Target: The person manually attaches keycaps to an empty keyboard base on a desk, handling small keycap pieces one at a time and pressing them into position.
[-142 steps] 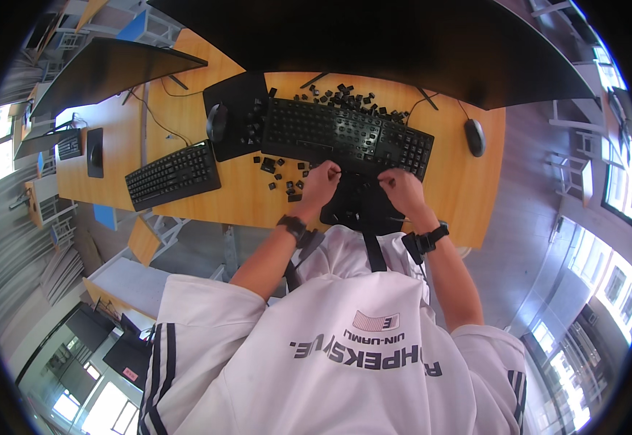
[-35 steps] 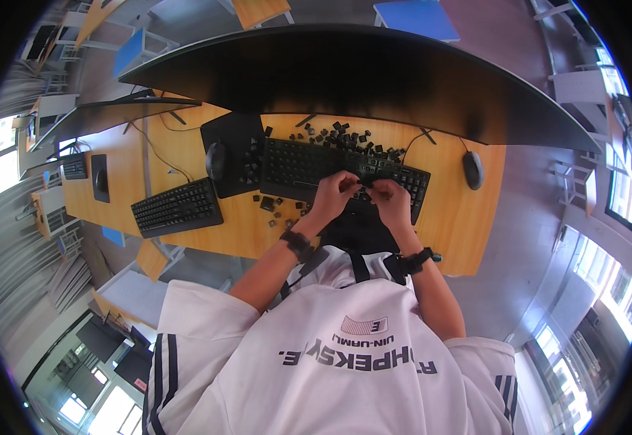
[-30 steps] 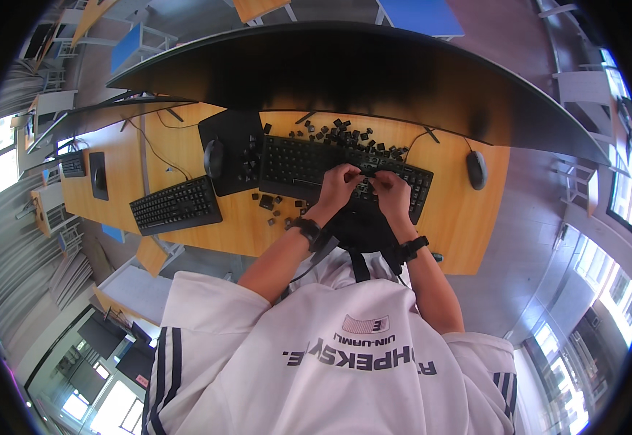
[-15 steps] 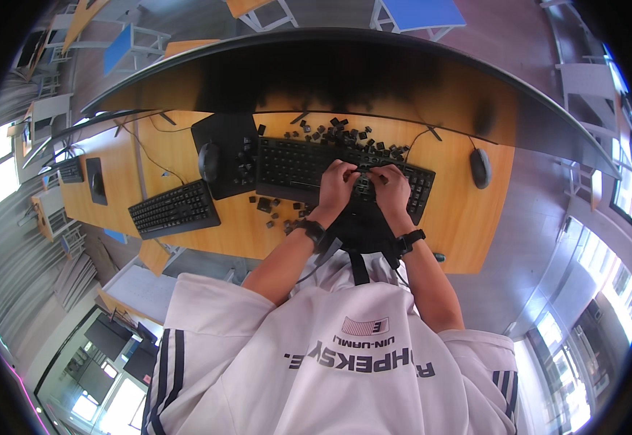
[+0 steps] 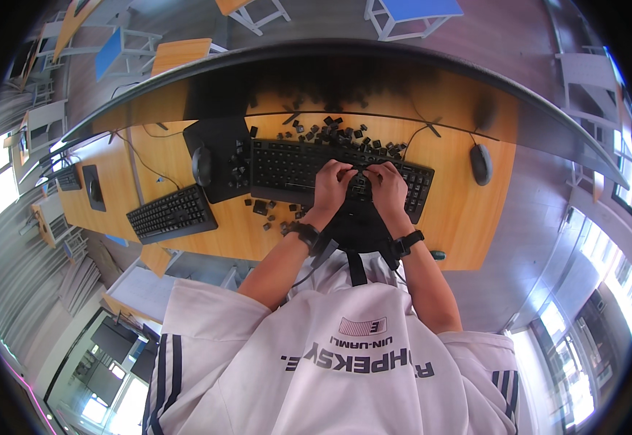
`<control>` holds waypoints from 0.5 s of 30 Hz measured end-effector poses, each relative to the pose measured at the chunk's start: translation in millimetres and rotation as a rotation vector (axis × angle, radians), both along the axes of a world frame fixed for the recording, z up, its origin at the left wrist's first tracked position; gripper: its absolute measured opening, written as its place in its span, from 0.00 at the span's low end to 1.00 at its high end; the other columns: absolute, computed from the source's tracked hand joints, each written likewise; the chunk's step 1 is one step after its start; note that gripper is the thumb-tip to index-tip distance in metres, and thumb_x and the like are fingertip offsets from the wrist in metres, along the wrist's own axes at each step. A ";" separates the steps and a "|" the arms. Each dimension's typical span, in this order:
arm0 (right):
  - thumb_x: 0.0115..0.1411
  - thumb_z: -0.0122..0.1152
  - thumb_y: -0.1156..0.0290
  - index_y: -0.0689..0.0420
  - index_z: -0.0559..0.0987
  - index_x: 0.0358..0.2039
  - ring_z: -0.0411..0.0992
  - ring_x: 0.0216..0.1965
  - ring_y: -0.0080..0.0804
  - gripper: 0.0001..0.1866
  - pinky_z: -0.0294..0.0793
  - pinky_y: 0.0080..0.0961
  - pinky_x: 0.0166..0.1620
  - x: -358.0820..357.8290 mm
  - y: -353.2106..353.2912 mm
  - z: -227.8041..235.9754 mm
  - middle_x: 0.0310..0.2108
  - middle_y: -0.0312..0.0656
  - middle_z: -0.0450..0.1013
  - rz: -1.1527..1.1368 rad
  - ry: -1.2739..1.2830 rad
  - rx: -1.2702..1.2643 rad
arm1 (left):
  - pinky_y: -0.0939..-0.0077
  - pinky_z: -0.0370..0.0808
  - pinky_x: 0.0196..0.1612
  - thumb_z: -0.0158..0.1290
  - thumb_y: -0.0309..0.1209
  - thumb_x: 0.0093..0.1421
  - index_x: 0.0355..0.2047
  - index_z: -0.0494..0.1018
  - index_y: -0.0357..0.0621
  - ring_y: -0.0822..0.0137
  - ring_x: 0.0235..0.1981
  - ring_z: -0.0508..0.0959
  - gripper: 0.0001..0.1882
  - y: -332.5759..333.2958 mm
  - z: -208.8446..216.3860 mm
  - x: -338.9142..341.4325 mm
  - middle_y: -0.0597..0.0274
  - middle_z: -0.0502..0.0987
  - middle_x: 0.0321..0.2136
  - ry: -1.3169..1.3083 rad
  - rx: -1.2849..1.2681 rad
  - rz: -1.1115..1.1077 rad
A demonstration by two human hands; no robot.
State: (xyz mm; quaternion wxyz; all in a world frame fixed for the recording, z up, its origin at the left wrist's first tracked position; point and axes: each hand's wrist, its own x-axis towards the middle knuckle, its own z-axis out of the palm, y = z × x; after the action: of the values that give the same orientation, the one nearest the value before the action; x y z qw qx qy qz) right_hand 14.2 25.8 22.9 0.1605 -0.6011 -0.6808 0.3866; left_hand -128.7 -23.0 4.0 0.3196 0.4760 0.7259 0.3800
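Observation:
A black keyboard (image 5: 287,168) lies in front of me, and both hands are over its right half. The fingers of my left hand (image 5: 333,183) are pinched together just above the keys. Close beside it, my right hand (image 5: 388,187) has its fingertips drawn together over the same part of the keyboard. Anything between the fingertips is too small or hidden to make out. Several loose black keycaps (image 5: 338,134) are heaped along the keyboard's far edge. More keycaps (image 5: 261,208) lie scattered at its near left side.
A large monitor (image 5: 316,76) stands across the desk's far side. To the left are a black mouse pad (image 5: 222,174) bearing a mouse (image 5: 201,165) and keycaps, and a second keyboard (image 5: 172,214). Another mouse (image 5: 481,164) rests at the right of the wooden desk (image 5: 468,225).
The whole view has shifted slightly. Both hands stay over the same area of the keyboard, with only small finger movements.

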 end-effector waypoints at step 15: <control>0.57 0.64 0.67 0.56 0.82 0.31 0.76 0.30 0.44 0.06 0.74 0.34 0.33 -2.5 2.7 -0.1 0.30 0.41 0.75 -0.053 -0.081 -0.023 | 0.70 0.74 0.28 0.62 0.29 0.55 0.28 0.77 0.34 0.60 0.23 0.78 0.09 9.0 0.2 0.9 0.54 0.76 0.24 -0.099 -0.275 0.054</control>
State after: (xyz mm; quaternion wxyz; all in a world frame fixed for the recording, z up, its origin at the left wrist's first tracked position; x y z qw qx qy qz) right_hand 11.6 28.5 22.8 0.1360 -0.6360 -0.6660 0.3653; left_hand -127.9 -14.0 4.2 0.4068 0.3885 0.7670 0.3086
